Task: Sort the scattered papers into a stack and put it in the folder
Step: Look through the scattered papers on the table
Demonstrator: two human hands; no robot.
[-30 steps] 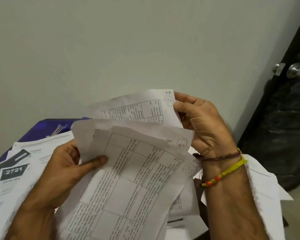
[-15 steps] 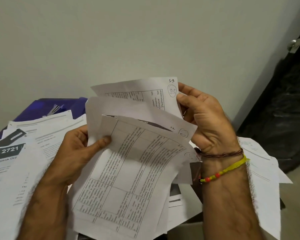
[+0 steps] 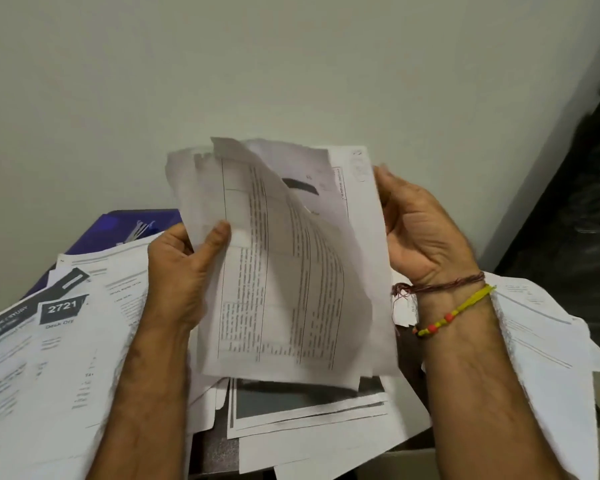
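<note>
1. We hold a small sheaf of printed papers [image 3: 291,271] upright in front of us, above a table covered in loose sheets
2. Our left hand [image 3: 184,271] pinches the sheaf's left edge, thumb on the front page, fingers behind
3. Our right hand [image 3: 420,233] cups the right edge, fingers hidden behind the pages
4. The front page curls forward at its top
5. A blue folder [image 3: 125,230] lies far left, partly under the scattered sheets [image 3: 66,358]
6. Two thread bracelets [image 3: 447,306] circle our right wrist
</note>
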